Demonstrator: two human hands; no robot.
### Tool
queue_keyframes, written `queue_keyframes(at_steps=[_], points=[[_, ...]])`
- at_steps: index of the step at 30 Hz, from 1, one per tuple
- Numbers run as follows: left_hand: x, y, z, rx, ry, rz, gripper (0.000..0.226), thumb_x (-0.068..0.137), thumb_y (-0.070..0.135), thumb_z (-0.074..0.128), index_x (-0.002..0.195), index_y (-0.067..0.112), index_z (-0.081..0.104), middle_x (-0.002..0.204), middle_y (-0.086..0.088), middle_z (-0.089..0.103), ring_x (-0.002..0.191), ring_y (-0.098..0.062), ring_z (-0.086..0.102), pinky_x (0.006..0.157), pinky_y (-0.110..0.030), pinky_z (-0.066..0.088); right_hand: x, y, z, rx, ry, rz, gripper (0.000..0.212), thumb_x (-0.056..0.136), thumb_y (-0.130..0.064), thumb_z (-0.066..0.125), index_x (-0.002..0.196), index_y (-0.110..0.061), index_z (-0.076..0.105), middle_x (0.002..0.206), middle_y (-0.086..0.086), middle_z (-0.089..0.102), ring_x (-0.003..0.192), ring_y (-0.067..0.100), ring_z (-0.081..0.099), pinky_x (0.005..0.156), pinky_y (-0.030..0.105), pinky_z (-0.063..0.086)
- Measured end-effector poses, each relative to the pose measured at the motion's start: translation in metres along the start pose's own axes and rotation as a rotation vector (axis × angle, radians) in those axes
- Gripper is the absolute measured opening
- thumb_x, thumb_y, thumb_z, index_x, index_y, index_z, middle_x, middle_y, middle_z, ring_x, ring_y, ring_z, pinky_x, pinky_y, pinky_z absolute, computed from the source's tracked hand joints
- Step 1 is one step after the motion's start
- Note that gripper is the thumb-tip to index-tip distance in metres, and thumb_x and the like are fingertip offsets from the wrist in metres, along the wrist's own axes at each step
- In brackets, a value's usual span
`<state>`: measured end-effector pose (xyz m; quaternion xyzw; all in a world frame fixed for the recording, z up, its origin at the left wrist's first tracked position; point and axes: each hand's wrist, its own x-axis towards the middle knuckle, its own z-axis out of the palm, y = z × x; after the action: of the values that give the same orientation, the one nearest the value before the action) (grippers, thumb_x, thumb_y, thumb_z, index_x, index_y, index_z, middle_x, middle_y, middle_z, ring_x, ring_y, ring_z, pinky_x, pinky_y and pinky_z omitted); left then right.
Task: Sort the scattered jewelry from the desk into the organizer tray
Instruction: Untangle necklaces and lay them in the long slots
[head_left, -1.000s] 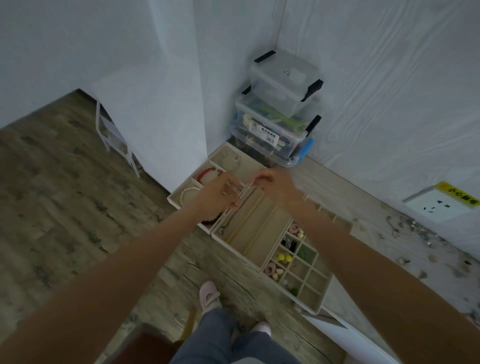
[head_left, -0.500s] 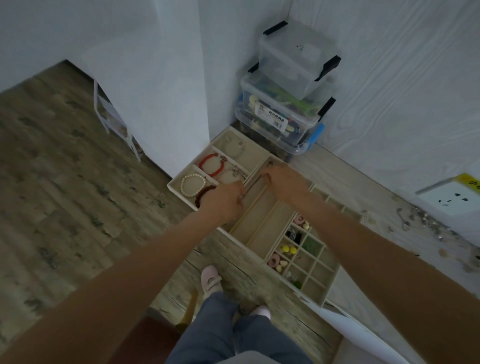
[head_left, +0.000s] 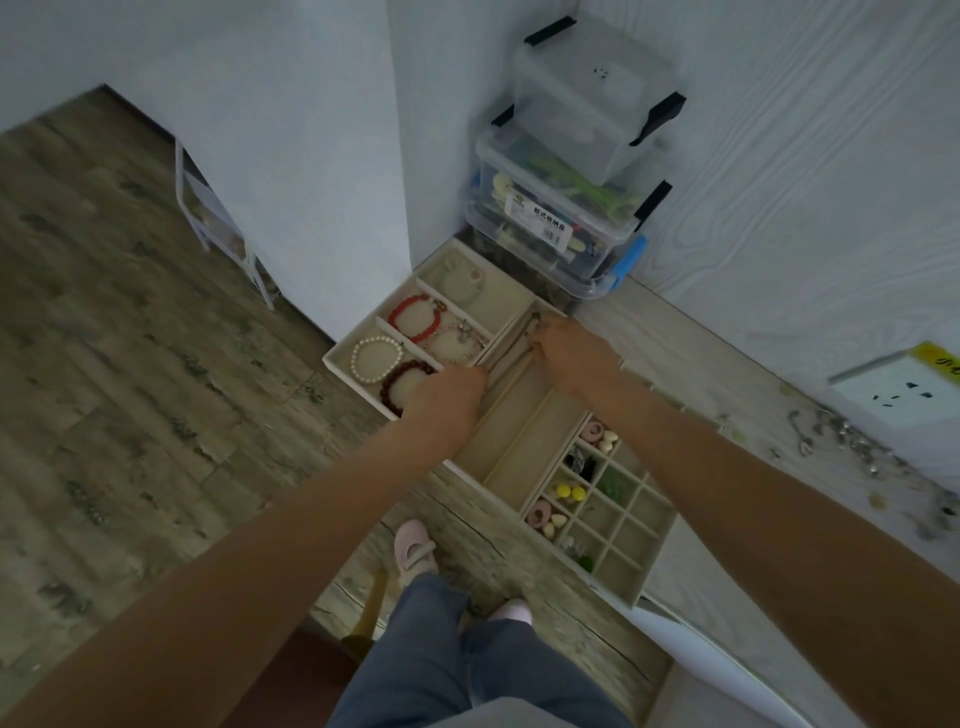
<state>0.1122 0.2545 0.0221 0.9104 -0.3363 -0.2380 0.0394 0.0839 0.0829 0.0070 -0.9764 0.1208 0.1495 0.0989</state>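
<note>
Both hands reach into the tray (head_left: 358, 382) on the table. The right hand (head_left: 574, 353) pinches a chain (head_left: 529, 332) over a long slot. The left hand (head_left: 447, 397) is curled; its hold cannot be told.

A single wide-angle view from the person's head looks steeply down and forward, so the picture bends toward its edges. Both forearms enter from the bottom corners and converge near the middle, where the left hand (head_left: 448, 396) and right hand (head_left: 571, 349) meet over the organizer tray (head_left: 524, 436). The tray sits near arm's reach, running diagonally from 11 o'clock toward 4 o'clock across the surface (head_left: 691, 358). The stacked clear boxes (head_left: 576, 171) stand at 12 o'clock against the wall. The floor (head_left: 104, 338) fills the 9 o'clock side, far below; the person's legs and shoes show at 6 o'clock.
</note>
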Motion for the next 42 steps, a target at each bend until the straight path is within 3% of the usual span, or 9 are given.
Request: queue_keyframes(at_steps=[5, 10, 13, 16, 18, 23, 36, 40, 42], points=[[-0.002, 0.007, -0.005, 0.117, 0.004, -0.006, 0.031, 0.095, 0.01, 0.045, 0.126, 0.012, 0.048, 0.12, -0.013, 0.056, 0.1, -0.028, 0.061, 0.067, -0.032, 0.044, -0.01, 0.005, -0.015, 0.039, -0.024, -0.011, 0.037, 0.096, -0.006, 0.038, 0.131, -0.013, 0.049, 0.136, 0.006, 0.043, 0.123, 0.026, 0.041, 0.097, 0.037, 0.041], [-0.007, 0.013, -0.012, 0.135, 0.018, 0.01, 0.029, 0.098, 0.014, 0.039, 0.125, 0.009, 0.046, 0.119, -0.013, 0.056, 0.098, -0.028, 0.06, 0.064, -0.03, 0.04, -0.019, 0.003, -0.029, 0.121, -0.087, -0.016, 0.039, 0.094, -0.01, 0.037, 0.131, -0.021, 0.042, 0.121, 0.013, 0.045, 0.1, 0.026, 0.051, 0.08, 0.03, 0.04], [-0.006, 0.011, -0.012, 0.046, 0.025, 0.019, 0.026, 0.097, 0.012, 0.039, 0.122, 0.006, 0.046, 0.114, -0.016, 0.058, 0.097, -0.03, 0.061, 0.064, -0.031, 0.041, -0.018, 0.002, -0.033, 0.165, -0.097, -0.041, 0.038, 0.094, -0.012, 0.036, 0.13, -0.021, 0.045, 0.125, 0.01, 0.046, 0.102, 0.023, 0.05, 0.081, 0.028, 0.037], [0.0, 0.008, -0.006, -0.217, -0.011, 0.053, 0.029, 0.097, 0.006, 0.038, 0.125, 0.002, 0.044, 0.109, -0.022, 0.061, 0.095, -0.034, 0.061, 0.072, -0.036, 0.048, -0.015, 0.0, -0.032, 0.107, -0.094, -0.081, 0.037, 0.092, -0.01, 0.038, 0.128, -0.017, 0.045, 0.13, 0.01, 0.045, 0.109, 0.024, 0.049, 0.083, 0.028, 0.036], [0.006, 0.006, -0.001, -0.329, -0.048, 0.075, 0.04, 0.096, 0.001, 0.037, 0.136, 0.004, 0.037, 0.115, -0.023, 0.06, 0.102, -0.034, 0.06, 0.085, -0.041, 0.05, -0.014, 0.0, -0.031, 0.097, -0.084, -0.044, 0.035, 0.093, -0.013, 0.037, 0.127, -0.016, 0.045, 0.123, 0.013, 0.046, 0.099, 0.022, 0.049, 0.075, 0.027, 0.034], [0.015, 0.005, 0.009, -0.305, -0.092, 0.106, 0.045, 0.097, 0.0, 0.037, 0.141, 0.004, 0.03, 0.121, -0.025, 0.058, 0.108, -0.035, 0.058, 0.09, -0.045, 0.048, -0.012, 0.0, -0.031, -0.048, -0.034, -0.008, 0.041, 0.093, -0.012, 0.041, 0.134, -0.017, 0.034, 0.117, 0.015, 0.045, 0.094, 0.03, 0.054, 0.074, 0.034, 0.044], [0.013, 0.003, 0.006, -0.294, -0.146, 0.062, 0.059, 0.093, -0.003, 0.039, 0.147, 0.01, 0.02, 0.125, -0.021, 0.055, 0.111, -0.033, 0.056, 0.093, -0.044, 0.048, -0.006, -0.002, -0.025, -0.085, 0.002, -0.009, 0.038, 0.091, -0.002, 0.04, 0.128, -0.011, 0.039, 0.114, 0.017, 0.048, 0.098, 0.031, 0.053, 0.067, 0.034, 0.037], [0.002, -0.001, 0.0, -0.241, -0.114, 0.077, 0.048, 0.09, -0.006, 0.04, 0.137, 0.003, 0.033, 0.11, -0.021, 0.06, 0.098, -0.033, 0.061, 0.082, -0.043, 0.052, -0.007, -0.004, -0.024, -0.058, -0.004, -0.009, 0.043, 0.09, 0.002, 0.039, 0.131, -0.01, 0.037, 0.119, 0.018, 0.048, 0.112, 0.032, 0.048, 0.073, 0.036, 0.04], [-0.004, -0.006, -0.005, -0.215, -0.054, 0.098, 0.038, 0.089, -0.007, 0.042, 0.126, 0.002, 0.046, 0.109, -0.016, 0.06, 0.099, -0.03, 0.06, 0.082, -0.04, 0.051, -0.012, -0.007, -0.022, -0.042, 0.021, -0.059, 0.049, 0.088, 0.005, 0.039, 0.135, -0.009, 0.037, 0.13, 0.015, 0.047, 0.124, 0.028, 0.037, 0.084, 0.038, 0.041]])
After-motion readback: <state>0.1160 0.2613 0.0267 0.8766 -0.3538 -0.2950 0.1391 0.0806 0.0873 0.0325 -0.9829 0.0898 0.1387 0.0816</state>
